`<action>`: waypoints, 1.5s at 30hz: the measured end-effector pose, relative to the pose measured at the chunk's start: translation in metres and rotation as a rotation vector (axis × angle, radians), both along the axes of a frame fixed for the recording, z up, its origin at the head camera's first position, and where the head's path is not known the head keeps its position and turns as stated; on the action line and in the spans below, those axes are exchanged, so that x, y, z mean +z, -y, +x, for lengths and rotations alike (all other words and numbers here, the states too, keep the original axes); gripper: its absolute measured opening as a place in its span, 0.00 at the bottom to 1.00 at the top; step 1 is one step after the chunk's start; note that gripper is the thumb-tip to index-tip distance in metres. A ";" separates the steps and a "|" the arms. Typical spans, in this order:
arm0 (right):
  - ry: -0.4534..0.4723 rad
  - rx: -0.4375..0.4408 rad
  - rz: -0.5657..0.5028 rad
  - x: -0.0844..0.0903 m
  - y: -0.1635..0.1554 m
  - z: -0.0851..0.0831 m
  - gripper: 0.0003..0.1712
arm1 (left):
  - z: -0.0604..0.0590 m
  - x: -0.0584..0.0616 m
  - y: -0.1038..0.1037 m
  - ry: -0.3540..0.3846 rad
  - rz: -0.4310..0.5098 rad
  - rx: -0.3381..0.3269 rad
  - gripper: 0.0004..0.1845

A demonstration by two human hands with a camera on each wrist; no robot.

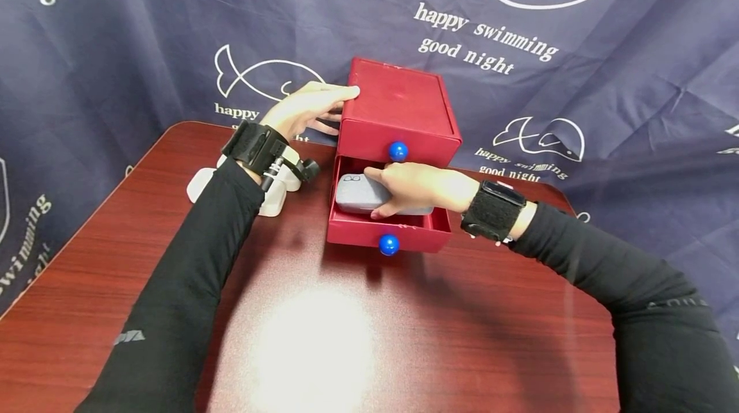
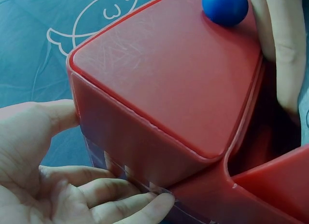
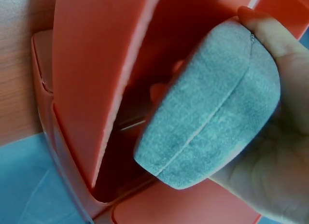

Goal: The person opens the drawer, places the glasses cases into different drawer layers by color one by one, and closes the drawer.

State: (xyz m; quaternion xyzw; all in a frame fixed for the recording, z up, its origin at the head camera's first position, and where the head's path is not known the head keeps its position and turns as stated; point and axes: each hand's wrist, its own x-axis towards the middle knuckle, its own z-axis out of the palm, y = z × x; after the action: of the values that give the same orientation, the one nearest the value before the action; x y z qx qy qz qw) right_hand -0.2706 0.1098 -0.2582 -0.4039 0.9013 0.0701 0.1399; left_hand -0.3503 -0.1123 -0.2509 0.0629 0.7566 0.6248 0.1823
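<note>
Fingers and thumb of the right hand (image 1: 417, 187) are curled around a grey case (image 1: 360, 193), so the grip is closed on it: the thumb lies under the near edge and the fingers go over the top. In the right wrist view the case (image 3: 212, 132) shows a soft, felt-like surface with a seam running around its middle, and the palm of the right hand (image 3: 270, 156) covers one end of it. The case sits inside the lower drawer (image 1: 388, 232), which is pulled out toward the person and has a blue knob (image 1: 389, 245) on its front.

This drawer belongs to a small red drawer box (image 1: 398, 111) standing on the bench (image 1: 323, 336). The upper drawer is pushed in, and its own blue knob (image 1: 398, 151) is just above the right hand.

On the other side, the left hand (image 1: 306, 110) rests against the left wall of the box, the thumb reaching the top back corner. In the left wrist view the fingers (image 2: 120, 200) lie almost straight along the lower side of the box (image 2: 159, 84) and the thumb presses near the upper edge, so this grip is wide and flat and holds nothing.

Both arms wear black sleeves and black wrist straps. A white object (image 1: 271, 198) lies on the bench under the left forearm, partly hidden, so I cannot tell what it is. Behind the bench hangs a dark blue cloth (image 1: 606, 79) with white fish drawings and printed words.
</note>
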 end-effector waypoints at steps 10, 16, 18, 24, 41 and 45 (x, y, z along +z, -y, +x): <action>0.043 0.020 -0.042 0.000 -0.001 -0.005 0.34 | 0.000 0.002 -0.002 0.021 -0.011 0.017 0.31; 0.044 0.012 -0.025 -0.002 -0.001 -0.006 0.38 | -0.001 0.001 -0.002 0.020 -0.002 0.027 0.32; 0.047 0.002 -0.017 -0.003 -0.001 -0.006 0.40 | -0.001 0.001 -0.003 0.019 -0.004 0.027 0.31; 0.054 -0.003 -0.013 -0.004 0.000 -0.006 0.37 | -0.002 0.000 -0.003 0.019 -0.009 0.022 0.32; 0.065 -0.023 0.008 -0.010 0.004 -0.010 0.35 | -0.003 0.000 -0.003 0.025 0.009 0.029 0.31; 0.067 -0.044 0.019 -0.011 0.005 -0.010 0.36 | -0.004 0.000 -0.003 0.025 0.010 0.028 0.31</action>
State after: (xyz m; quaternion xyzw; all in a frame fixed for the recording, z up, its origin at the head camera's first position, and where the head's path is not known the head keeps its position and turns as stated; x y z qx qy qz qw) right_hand -0.2803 0.1048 -0.2692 -0.3849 0.9040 0.0621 0.1753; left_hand -0.3539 -0.1096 -0.2509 0.0454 0.7518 0.6319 0.1829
